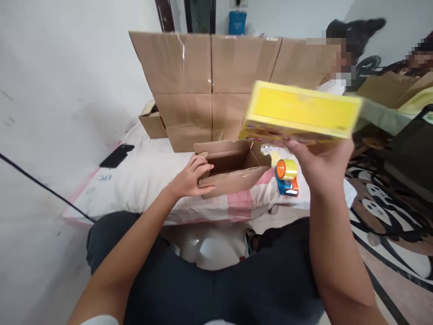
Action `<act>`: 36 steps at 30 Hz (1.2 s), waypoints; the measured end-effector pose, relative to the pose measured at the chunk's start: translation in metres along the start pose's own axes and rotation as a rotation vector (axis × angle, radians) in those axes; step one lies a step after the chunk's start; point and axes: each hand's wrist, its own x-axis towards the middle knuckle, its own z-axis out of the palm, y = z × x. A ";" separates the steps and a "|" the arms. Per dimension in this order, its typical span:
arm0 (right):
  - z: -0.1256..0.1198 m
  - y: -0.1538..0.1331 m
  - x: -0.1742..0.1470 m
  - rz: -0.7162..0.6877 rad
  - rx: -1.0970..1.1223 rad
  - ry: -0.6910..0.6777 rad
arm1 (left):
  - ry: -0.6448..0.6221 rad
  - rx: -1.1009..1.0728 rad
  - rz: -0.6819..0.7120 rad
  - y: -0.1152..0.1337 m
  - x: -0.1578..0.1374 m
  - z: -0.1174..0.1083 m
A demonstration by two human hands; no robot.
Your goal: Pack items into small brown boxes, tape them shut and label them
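Right hand (pixel 321 158) grips the yellow box (pixel 301 113) from beneath, right of centre frame; fingers curled under it. Left hand (pixel 191 178) pinches the open carton (pixel 233 171) flap, centre. Box likely light, rigid; hold by edges

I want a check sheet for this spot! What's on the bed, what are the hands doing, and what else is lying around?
Surface: white and pink bedding, wrinkled.
Job's things: open cardboard box on the bedding; yellow box held up in the air, above and right of it.
Clutter: tape dispenser right of the open box; black phone at left.
Hands: left hand grips the open box's left flap; right hand holds the yellow box from below.
Cables: black cable along the left wall.
Surroundings: stacked cardboard boxes behind; patterned rug; another person at right.
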 end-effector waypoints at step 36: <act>0.079 -0.029 -0.057 0.157 -0.892 -0.885 | 0.150 0.149 0.187 0.001 -0.028 0.013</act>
